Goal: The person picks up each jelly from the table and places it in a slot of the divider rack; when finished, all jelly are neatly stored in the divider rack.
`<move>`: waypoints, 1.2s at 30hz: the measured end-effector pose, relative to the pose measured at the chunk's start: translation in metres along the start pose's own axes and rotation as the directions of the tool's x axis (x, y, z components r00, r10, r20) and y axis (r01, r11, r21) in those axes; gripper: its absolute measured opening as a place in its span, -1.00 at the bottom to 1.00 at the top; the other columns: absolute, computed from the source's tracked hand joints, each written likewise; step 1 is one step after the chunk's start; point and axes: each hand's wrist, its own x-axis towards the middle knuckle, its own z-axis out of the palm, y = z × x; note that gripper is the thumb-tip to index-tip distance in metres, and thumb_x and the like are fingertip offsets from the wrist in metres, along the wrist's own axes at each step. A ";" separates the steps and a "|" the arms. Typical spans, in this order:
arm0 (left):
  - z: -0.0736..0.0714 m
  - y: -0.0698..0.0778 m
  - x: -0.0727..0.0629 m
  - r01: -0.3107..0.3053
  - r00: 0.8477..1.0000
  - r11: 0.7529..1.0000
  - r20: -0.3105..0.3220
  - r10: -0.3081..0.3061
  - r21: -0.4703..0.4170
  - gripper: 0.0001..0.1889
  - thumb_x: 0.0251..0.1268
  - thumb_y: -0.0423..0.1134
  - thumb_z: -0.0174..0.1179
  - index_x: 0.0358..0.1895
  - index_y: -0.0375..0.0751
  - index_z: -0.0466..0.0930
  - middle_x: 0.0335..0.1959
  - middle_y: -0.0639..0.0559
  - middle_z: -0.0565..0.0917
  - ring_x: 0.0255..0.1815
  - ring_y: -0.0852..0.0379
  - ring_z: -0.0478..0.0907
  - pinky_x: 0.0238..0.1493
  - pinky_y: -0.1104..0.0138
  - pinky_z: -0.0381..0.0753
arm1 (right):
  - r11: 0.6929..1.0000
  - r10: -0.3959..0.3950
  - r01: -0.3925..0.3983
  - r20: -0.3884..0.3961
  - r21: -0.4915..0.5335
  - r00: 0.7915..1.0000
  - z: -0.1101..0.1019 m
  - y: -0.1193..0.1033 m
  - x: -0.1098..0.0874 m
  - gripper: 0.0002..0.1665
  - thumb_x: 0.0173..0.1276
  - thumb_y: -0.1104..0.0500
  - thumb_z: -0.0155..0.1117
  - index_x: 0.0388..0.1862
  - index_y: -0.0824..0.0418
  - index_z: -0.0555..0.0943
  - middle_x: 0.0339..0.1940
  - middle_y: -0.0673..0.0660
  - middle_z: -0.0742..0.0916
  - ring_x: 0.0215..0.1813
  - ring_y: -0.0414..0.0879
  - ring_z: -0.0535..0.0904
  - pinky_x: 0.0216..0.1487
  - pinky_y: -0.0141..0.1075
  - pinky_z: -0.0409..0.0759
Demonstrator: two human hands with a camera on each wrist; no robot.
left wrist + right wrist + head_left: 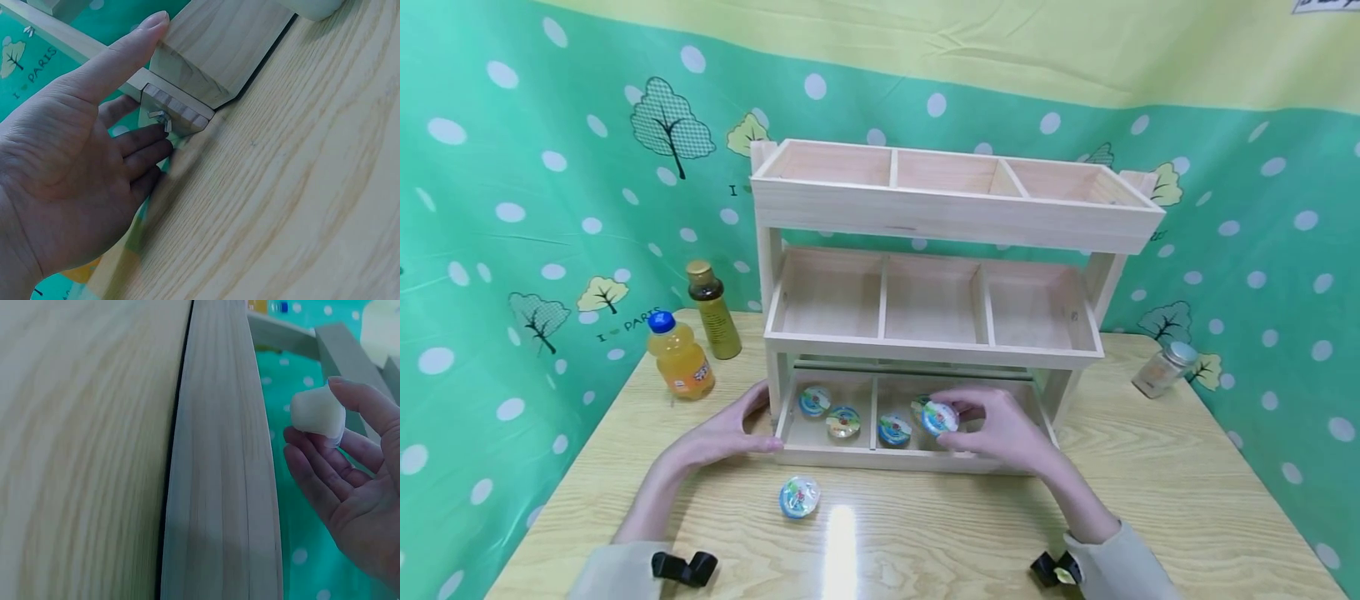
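Note:
My right hand [1003,427] pinches a small jelly cup [940,417] with a blue-and-white lid, above the middle section of the shelf's lowest tray. In the right wrist view, the pale cup body [315,412] sits between thumb and fingers. My left hand [726,431] is at the lower left corner of the wooden shelf [925,460], thumb against the tray's edge and fingers loosely extended beside its side. Another jelly cup [799,497] lies on the table in front. Below the held cup, one more [919,405] is partly hidden.
Jelly cups [815,401] sit in the tray's left section, and another [894,430] is in the middle one. An orange drink bottle [682,360] and a dark-necked bottle [715,312] stand left of the shelf. To its right is a glass jar [1164,370] with a silvery lid.

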 end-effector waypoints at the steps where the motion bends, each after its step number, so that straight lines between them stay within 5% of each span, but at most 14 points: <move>1: 0.000 0.000 0.000 0.003 1.000 1.000 -0.002 -0.003 0.004 0.20 0.17 0.01 0.47 0.69 -0.17 -0.21 0.71 -0.32 -0.07 0.71 -0.41 -0.13 0.64 -0.32 -0.05 | 1.000 0.018 -0.018 -0.010 0.000 1.000 -0.003 0.004 -0.001 -0.37 0.15 0.10 0.62 0.22 0.15 0.69 -0.05 0.04 0.83 -0.05 -0.17 0.74 0.04 -0.20 0.80; 18: -0.001 -0.003 -0.002 0.013 1.000 1.000 -0.004 -0.013 0.016 0.20 0.15 0.03 0.47 0.69 -0.18 -0.20 0.71 -0.33 -0.07 0.70 -0.41 -0.13 0.64 -0.32 -0.05 | 0.981 0.182 -0.189 -0.127 -0.042 0.975 -0.027 0.039 -0.003 -0.45 0.20 0.04 0.59 0.17 0.15 0.72 -0.09 0.12 0.83 -0.08 -0.06 0.76 -0.05 -0.39 0.74; 36: -0.001 -0.001 0.002 -0.003 1.000 1.000 -0.001 0.003 0.015 0.20 0.15 0.04 0.48 0.69 -0.19 -0.18 0.71 -0.31 -0.06 0.71 -0.39 -0.13 0.65 -0.29 -0.06 | 0.946 0.294 -0.307 -0.118 -0.107 0.948 -0.029 0.054 0.000 -0.39 0.16 0.11 0.60 0.18 0.30 0.69 -0.05 0.25 0.82 -0.03 0.05 0.77 -0.11 -0.35 0.77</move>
